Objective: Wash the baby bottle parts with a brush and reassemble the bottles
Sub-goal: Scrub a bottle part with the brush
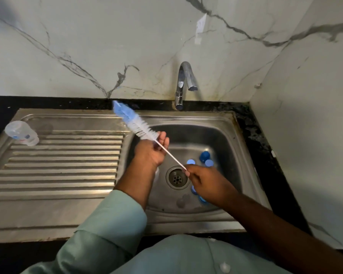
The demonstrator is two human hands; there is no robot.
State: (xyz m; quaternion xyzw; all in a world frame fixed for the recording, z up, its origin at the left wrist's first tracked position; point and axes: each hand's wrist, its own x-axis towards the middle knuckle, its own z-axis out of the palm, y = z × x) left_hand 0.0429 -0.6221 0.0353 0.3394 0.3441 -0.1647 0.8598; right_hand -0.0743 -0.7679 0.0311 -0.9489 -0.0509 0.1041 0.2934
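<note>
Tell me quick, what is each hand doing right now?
Left hand: raised over the sink, fingers curled loosely near the bottle brush; whether it grips it cannot be told.
Right hand: pinches the end of the brush's thin handle.

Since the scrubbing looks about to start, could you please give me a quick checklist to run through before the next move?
1. Brush in hand: ok. The right hand pinches the handle end of the bottle brush; the left hand is at the base of its bristles.
2. Part to scrub held: not ok. Neither hand holds a bottle part.
3. Parts within reach: ok. The blue parts lie in the sink basin; the clear bottle lies on its side on the drainboard.
4. Water running: not ok. No stream shows at the tap.
5. Drain open: ok. The drain strainer is uncovered.
6. Soap on bristles: cannot tell.
</note>
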